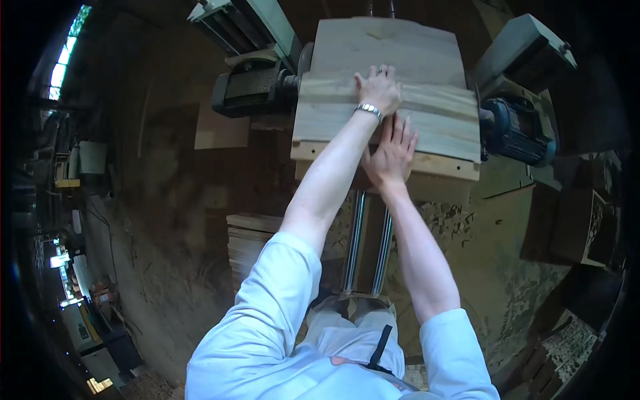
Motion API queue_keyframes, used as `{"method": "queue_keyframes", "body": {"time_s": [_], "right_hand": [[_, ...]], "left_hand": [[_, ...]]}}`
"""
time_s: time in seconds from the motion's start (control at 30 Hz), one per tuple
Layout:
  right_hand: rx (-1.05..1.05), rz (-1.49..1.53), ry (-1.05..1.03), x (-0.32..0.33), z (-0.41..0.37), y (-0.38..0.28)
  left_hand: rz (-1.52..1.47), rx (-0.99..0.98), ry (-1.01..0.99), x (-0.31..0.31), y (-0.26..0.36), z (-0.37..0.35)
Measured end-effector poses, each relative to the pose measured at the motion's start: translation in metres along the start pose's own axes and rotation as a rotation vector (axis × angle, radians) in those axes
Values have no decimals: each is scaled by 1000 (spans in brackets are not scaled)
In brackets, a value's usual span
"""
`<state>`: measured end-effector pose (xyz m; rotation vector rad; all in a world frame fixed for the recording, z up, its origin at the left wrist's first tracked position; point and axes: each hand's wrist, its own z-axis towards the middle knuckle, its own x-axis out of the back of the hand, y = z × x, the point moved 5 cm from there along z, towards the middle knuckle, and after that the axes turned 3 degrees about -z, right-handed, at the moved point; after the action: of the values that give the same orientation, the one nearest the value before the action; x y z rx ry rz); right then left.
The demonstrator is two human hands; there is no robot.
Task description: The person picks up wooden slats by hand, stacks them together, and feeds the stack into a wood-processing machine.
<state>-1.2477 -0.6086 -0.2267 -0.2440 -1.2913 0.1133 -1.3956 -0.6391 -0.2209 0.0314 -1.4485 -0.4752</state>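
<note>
My left hand (379, 91), with a metal-banded watch (370, 111) at the wrist, lies on top of a pale wooden board (433, 97), fingers spread and slightly bent. Just nearer to me, my right hand (392, 159) rests open, its fingers stretched forward on the wood and its palm by the front edge. The pale boards lie crosswise on a sliding wooden table (433, 163) with a front rail. Behind them, a wide wooden panel (387, 50) covers the table's far part. Whether the nearer planks are joined is hard to tell.
Motors flank the table: a dark one (253, 88) on the left and a blue one (519, 131) on the right, partly hiding saw blades. Two metal guide rails (355, 240) run below toward me. Stacked boards (252, 243) stand at left; wood scraps (447, 220) litter the floor.
</note>
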Motion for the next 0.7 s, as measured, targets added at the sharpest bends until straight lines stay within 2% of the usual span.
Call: {"method": "queue_keyframes", "body": {"time_s": [0.17, 0.23, 0.3, 0.4, 0.47, 0.57, 0.63, 0.67, 0.7], "right_hand": [[-17, 33, -72, 17, -92, -3], [-28, 9, -89, 31, -151, -4], [-33, 9, -78, 42, -191, -7], [-41, 5, -91, 58, -244, -10], [-36, -13, -84, 70, -280, -11], [-47, -2, -79, 94, -330, -13], [44, 120, -81, 107, -335, 3], [27, 202, -97, 127, -328, 21], [-142, 173, -53, 146, -318, 53]], "left_hand": [[8, -103, -5, 4, 5, -92], [3, -137, -41, 7, 15, -154], [28, -220, 14, 10, 23, -199], [-45, -261, 87, 13, 31, -260], [-95, -229, 24, 12, 38, -296], [-155, -330, 51, 25, 50, -353], [-133, -447, -17, 34, 57, -369], [-137, -444, -18, 40, 57, -378], [-138, -485, -49, 44, 58, -386]]}}
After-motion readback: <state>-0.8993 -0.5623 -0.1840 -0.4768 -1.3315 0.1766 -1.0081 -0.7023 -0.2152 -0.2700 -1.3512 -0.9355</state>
